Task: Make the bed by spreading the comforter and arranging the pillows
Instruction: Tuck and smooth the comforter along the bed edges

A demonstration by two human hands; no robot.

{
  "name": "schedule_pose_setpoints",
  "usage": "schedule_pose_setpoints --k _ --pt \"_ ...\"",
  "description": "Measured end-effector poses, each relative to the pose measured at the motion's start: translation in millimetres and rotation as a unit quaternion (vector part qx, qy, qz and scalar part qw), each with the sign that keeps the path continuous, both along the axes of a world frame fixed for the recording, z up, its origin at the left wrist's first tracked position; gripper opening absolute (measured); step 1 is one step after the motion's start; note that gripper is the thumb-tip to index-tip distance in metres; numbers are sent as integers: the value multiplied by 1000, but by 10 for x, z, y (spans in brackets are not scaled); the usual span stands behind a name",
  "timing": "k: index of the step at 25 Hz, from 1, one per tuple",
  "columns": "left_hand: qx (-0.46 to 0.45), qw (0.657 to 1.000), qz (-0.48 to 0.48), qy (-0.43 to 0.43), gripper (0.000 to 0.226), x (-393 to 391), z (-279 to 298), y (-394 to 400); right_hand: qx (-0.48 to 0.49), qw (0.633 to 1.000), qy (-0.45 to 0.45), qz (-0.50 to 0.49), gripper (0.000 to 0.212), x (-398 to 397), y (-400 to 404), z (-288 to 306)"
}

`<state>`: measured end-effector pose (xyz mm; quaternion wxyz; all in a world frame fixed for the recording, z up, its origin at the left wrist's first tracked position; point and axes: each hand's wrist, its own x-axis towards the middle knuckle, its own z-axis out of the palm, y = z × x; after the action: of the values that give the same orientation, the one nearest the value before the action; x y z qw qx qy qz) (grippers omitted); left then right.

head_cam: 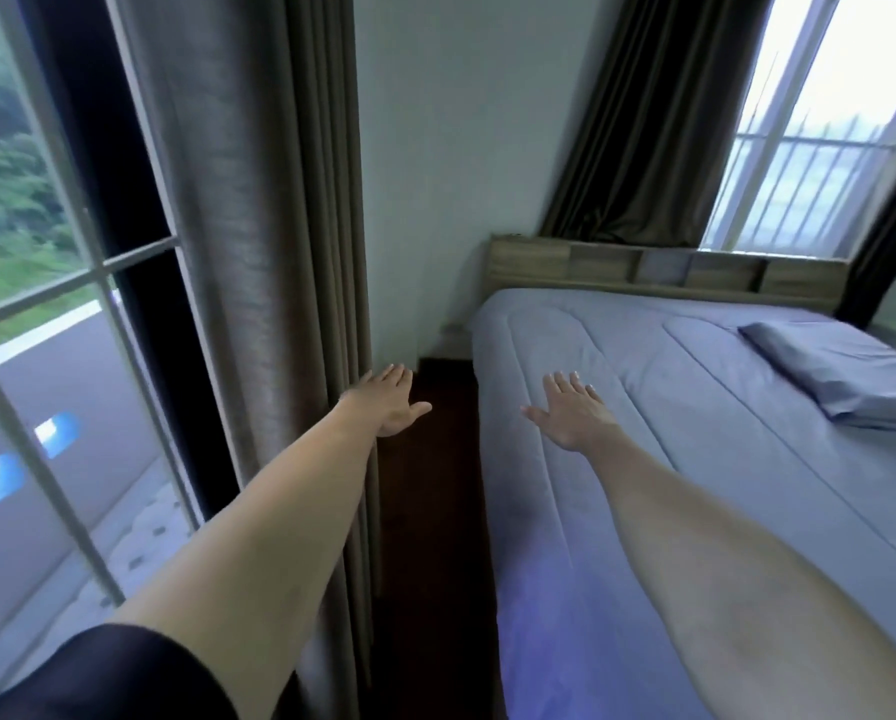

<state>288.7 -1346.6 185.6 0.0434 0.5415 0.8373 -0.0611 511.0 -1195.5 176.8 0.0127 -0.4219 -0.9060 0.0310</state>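
Note:
A light blue quilted comforter (669, 407) lies spread flat over the bed on the right. One matching blue pillow (846, 371) rests on it near the right edge, short of the headboard. My right hand (573, 410) is stretched out flat, palm down, over the comforter's left part, fingers apart and holding nothing. Whether it touches the fabric I cannot tell. My left hand (391, 400) reaches forward, open and empty, over the dark floor gap beside the bed, close to the curtain.
A grey curtain (259, 252) hangs at the left beside a large window (46, 304). A narrow strip of dark floor (430, 511) runs between curtain and bed. The wooden headboard with shelves (664, 270) stands under a second window with a dark curtain (648, 122).

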Motion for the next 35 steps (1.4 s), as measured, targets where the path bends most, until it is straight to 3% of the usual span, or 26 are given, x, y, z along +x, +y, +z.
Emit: schedule_pose_setpoints --k 6,21,35 --pt "-10 1000 -24 0 74 -476 96 921 7 999 -11 -36 78 -398 886 -44" --pt "-1 999 -30 -11 74 -2081 188 4260 7 999 -23 -37 78 -1847 4191 -23" --pt "-7 996 -92 14 73 -4685 263 7321 6 996 -10 -93 78 -4097 7076 25"
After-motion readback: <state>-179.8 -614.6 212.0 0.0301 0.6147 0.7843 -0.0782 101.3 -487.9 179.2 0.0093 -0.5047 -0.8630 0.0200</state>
